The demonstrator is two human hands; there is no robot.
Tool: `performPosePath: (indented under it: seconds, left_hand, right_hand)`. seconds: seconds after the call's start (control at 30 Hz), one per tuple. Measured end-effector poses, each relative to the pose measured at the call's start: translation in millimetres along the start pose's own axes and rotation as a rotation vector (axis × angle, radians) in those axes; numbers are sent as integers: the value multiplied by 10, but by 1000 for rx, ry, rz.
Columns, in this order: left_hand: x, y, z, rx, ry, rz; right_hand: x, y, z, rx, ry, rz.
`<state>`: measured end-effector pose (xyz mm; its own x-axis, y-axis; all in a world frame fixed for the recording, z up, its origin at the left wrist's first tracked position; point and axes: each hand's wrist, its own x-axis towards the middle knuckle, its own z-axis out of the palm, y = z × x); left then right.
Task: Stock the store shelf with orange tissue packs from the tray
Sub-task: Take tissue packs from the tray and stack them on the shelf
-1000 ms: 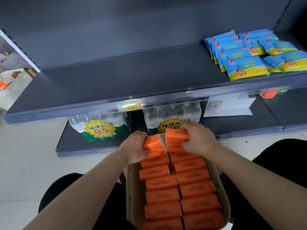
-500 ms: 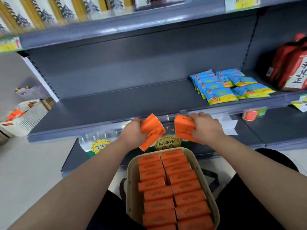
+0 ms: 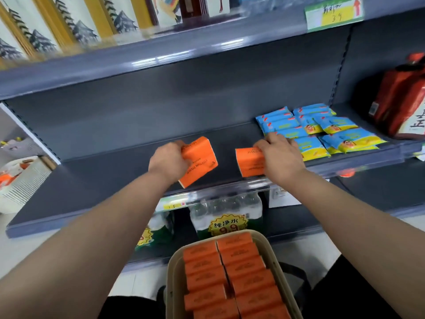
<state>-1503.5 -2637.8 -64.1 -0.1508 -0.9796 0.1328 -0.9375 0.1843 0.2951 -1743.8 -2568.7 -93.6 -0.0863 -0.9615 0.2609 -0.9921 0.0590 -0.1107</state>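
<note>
Fingers (image 3: 274, 139) of the right hand (image 3: 279, 155) are curled over the top of 1 orange cotton tissue pack (image 3: 249, 161). It is held roughly level over the front of the grey middle shelf (image 3: 115, 178), close beside the stacked blue wipe packs (image 3: 322, 132). The left hand (image 3: 169, 160) is wrapped round a 2nd orange pack (image 3: 199, 162), which is tilted, with 1 corner pointing down toward the shelf's front lip. The 2 packs are held apart, with bare shelf seen between them. Whether either pack touches the shelf cannot be told. Lower down, near the person's body, a beige tray (image 3: 171, 277) is seen, filled with 2 columns of orange packs (image 3: 230, 272). Bottled water multipacks (image 3: 226, 212) are seen on the shelf beneath.

The step in hand is judged to be the setting down of both packs. The tilted pack is best levelled first, so that a flat face rather than a corner meets the shelf. The right-hand pack can be set just beside the blue wipes without nudging them, and the other butted against it, so that a tidy row is begun. Both should be pushed back far enough that nothing overhangs the lip. The packs look soft, so a light hold is likely enough and a hard squeeze could dent the wrapper.
</note>
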Motion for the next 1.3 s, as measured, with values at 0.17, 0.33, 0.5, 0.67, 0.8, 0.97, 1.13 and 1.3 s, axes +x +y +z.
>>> performPosePath:
  seconds: [0.17,0.33,0.5,0.67,0.8,0.97,1.13,1.3]
  left_hand:
    - [706,149,240,84,25,36]
    - [1323,331,562,-12,30,146]
    - [1679,344,854,127,-45,279]
    - [1889,380,923,336,-6,466]
    - [2107,559,975,387,-5,548]
    - [2384,816,1102,385,18,531]
    - [2582,902,1214,438,76,519]
    - [2708,920,1301,466,129,519]
  right_hand:
    - [477,65,200,-42,-2,-69]
    - [868,147,356,-15,30,-75]
    - [1054,231,523,-36,22,-138]
    - [1136,299,649,-8,37,-168]
    - [1194,325,724,24,92,-214]
    - [1301,419,804,32,130,-230]
    - [1409,477,839,39,153,-232]
    - [1435,521,855,50,154,-239]
